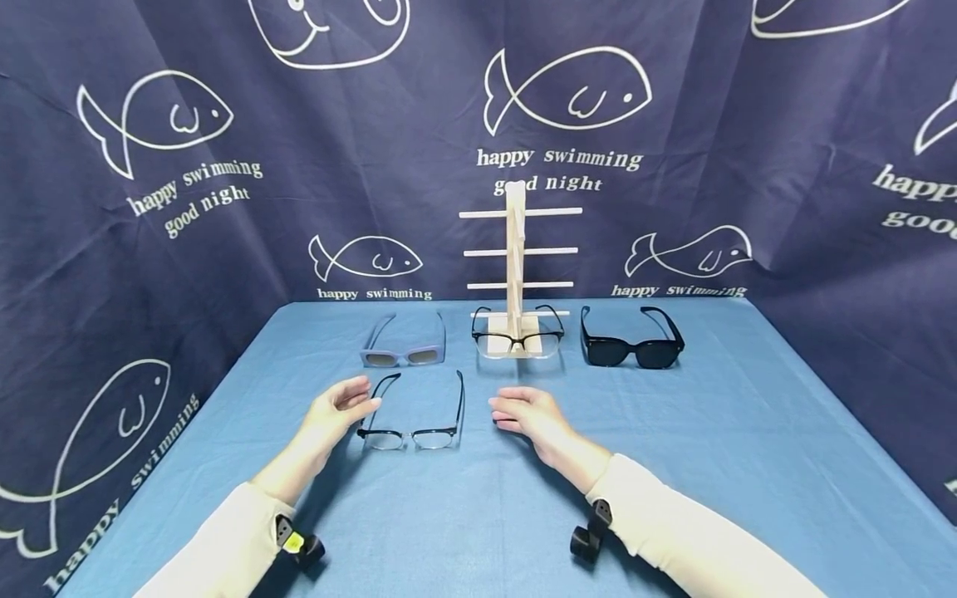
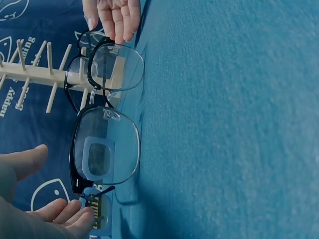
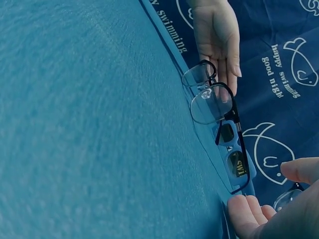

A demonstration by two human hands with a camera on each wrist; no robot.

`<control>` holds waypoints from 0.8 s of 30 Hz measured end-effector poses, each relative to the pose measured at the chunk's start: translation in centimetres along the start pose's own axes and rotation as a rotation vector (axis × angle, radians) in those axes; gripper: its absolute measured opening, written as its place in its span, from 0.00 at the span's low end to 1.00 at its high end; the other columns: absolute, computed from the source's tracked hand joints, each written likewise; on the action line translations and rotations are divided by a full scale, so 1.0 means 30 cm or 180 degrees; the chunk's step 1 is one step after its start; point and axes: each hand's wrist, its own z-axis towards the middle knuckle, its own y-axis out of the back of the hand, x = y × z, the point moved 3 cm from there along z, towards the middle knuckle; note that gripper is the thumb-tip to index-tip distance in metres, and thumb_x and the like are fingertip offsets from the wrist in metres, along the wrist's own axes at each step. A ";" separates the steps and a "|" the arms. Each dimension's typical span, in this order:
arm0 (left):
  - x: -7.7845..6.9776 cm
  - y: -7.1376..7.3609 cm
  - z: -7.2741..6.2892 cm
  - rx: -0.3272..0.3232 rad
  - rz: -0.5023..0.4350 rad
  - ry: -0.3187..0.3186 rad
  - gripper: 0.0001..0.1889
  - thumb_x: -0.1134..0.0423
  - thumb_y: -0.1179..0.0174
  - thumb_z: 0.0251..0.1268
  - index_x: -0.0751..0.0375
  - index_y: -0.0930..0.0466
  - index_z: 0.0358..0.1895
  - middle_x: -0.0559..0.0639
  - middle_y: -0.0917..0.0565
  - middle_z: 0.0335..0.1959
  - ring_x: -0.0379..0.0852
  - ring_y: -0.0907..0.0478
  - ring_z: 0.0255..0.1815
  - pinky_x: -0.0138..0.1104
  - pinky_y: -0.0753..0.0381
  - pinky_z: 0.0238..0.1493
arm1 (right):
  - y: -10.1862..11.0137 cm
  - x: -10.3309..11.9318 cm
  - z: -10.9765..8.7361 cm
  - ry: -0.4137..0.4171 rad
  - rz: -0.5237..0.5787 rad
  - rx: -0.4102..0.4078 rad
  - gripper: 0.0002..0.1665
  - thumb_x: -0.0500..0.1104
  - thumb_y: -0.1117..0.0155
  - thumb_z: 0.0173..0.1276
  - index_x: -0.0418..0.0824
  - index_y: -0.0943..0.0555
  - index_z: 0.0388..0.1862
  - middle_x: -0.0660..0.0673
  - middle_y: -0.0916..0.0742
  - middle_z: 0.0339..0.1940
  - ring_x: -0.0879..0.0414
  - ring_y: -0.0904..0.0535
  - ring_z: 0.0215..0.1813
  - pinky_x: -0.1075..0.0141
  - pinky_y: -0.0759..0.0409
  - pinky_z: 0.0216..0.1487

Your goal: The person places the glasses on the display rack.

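Black-topped, clear-lensed eyeglasses stand on the blue cloth with their temples unfolded, pointing toward the back. At their left side is my left hand, its thumb apart from its relaxed fingers. In the left wrist view its fingertips lie close to the left temple of the eyeglasses; whether they touch it I cannot tell. My right hand holds nothing and hovers to the right of the eyeglasses, with a gap between. Its fingers are fairly straight in the right wrist view, thumb spread away.
Behind are light purple sunglasses on the left and black sunglasses on the right. Between them rises a wooden display stand with several crossbars. Another pair of dark-framed eyeglasses is at its lowest bar. A printed navy curtain surrounds the table.
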 end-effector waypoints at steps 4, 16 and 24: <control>0.012 0.010 -0.002 0.0064 -0.0043 0.0010 0.35 0.61 0.38 0.66 0.68 0.43 0.72 0.66 0.36 0.71 0.58 0.37 0.72 0.47 0.38 0.75 | -0.014 0.003 -0.003 -0.0018 0.0009 0.0030 0.28 0.36 0.36 0.66 0.22 0.28 0.61 0.29 0.18 0.54 0.40 0.17 0.52 0.60 0.14 0.52; 0.050 0.029 -0.001 0.0183 -0.0066 0.0013 0.38 0.63 0.37 0.64 0.70 0.46 0.73 0.68 0.35 0.70 0.58 0.37 0.71 0.46 0.39 0.75 | -0.046 0.010 -0.003 0.0027 -0.0020 0.0141 0.28 0.37 0.36 0.66 0.21 0.29 0.60 0.27 0.19 0.55 0.37 0.19 0.55 0.56 0.17 0.57; 0.068 0.039 0.003 0.0269 -0.0059 0.0048 0.40 0.63 0.35 0.62 0.71 0.45 0.72 0.68 0.34 0.70 0.58 0.37 0.71 0.44 0.39 0.75 | -0.066 0.010 -0.002 0.0064 0.0015 0.0222 0.29 0.35 0.36 0.64 0.21 0.30 0.61 0.27 0.19 0.55 0.36 0.20 0.57 0.56 0.18 0.59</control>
